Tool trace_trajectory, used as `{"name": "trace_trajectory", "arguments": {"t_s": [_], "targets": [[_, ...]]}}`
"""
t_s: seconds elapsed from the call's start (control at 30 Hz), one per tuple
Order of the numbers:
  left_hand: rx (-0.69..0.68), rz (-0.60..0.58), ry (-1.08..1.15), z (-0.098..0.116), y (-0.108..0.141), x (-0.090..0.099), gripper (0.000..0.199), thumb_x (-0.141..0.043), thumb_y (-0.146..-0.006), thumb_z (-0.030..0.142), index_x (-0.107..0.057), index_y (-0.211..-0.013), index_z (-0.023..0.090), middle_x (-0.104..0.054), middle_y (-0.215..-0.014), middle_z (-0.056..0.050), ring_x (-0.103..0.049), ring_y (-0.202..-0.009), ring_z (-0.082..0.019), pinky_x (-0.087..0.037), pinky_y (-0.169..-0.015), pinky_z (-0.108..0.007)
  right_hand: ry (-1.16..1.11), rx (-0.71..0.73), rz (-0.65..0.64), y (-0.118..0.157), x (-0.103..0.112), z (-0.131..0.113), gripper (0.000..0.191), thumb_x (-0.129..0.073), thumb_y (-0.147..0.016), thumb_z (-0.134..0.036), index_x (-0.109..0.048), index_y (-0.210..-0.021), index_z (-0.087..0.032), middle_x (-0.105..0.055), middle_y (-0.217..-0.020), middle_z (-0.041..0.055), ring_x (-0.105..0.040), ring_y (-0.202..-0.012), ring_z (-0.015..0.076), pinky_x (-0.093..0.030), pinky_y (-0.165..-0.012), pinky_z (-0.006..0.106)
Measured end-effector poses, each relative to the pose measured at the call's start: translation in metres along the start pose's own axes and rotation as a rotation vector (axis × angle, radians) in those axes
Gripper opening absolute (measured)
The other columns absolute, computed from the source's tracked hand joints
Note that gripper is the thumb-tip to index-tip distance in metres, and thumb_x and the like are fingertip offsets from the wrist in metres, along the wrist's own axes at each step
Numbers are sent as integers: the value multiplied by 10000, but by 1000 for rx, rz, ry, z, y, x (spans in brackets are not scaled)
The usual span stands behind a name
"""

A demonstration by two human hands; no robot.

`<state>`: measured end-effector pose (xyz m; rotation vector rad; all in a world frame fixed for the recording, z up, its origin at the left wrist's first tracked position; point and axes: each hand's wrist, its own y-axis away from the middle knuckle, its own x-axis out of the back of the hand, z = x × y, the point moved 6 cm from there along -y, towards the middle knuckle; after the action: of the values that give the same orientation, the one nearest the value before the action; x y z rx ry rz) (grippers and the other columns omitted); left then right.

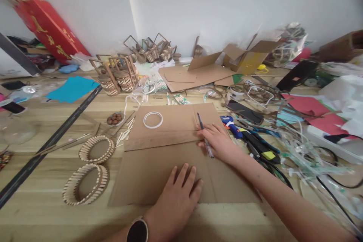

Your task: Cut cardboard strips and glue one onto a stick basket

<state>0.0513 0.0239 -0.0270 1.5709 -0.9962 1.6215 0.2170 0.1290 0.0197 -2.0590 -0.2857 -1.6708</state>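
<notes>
My left hand lies palm down with fingers spread on the near part of a large brown cardboard sheet. A watch is on that wrist. In my right hand, the fingers close around a dark pen, low over the sheet's right side. A smaller cardboard piece rests on the far half of the sheet. On it sits a white ring, left of the pen. Two round slatted wooden basket bodies stand left of the cardboard.
A bowl of brown beads and loose wooden sticks lie left. Small baskets with handles and an opened cardboard box stand behind. To the right are a blue glue gun, a phone, pliers and tangled strips.
</notes>
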Motion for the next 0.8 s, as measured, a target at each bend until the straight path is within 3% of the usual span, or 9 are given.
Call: {"name": "trace_trajectory", "arguments": {"t_s": [0.1,0.2,0.33,0.43,0.6,0.8], "targets": [[13,32,10,-1,1,0,485,-471,-996,410,-449,-1425,185,-446,-1502,-162,-414,-1373,-374,-406,-1067,-548,-43,2,-43,-10,-9,1,112,-582,-865,-160,-581,-961,-218,-705,-1033,83,-616,-1051,254,-410,-1003,463],[8,71,11,-1,2,4,471,-484,-986,443,-494,-1380,185,-499,-1462,-152,-466,-1336,-361,-433,-1039,-527,-75,-10,-67,1,-6,2,99,-598,-840,-157,-563,-914,-212,-676,-936,79,-617,-931,249,-480,-854,397],[-36,225,1,-4,4,28,432,-531,-960,471,-595,-1233,142,-607,-1345,-141,-557,-1253,-308,-468,-1006,-415,-111,-26,-92,46,12,-6,75,-559,-860,-157,-545,-897,-220,-662,-893,73,-623,-839,232,-505,-728,348],[-33,298,-11,-13,6,42,400,-551,-960,429,-593,-1232,139,-588,-1368,-142,-532,-1282,-316,-437,-1047,-427,-154,-48,-89,85,25,-14,90,-517,-874,-143,-536,-884,-230,-682,-932,83,-649,-859,225,-530,-736,347],[-5,151,8,-26,1,25,496,-614,-908,484,-553,-1306,195,-549,-1417,-127,-516,-1290,-373,-461,-1013,-505,-278,-140,-48,135,30,-16,101,-504,-908,-185,-579,-912,-251,-688,-1127,102,-659,-1058,226,-559,-826,341],[-70,80,80,-22,2,12,411,-508,-989,384,-522,-1366,221,-528,-1450,-86,-435,-1365,-312,-410,-1077,-486,-312,-242,-71,156,19,-9,128,-499,-935,-235,-626,-944,-253,-677,-1190,115,-641,-1147,234,-550,-920,358]]}}
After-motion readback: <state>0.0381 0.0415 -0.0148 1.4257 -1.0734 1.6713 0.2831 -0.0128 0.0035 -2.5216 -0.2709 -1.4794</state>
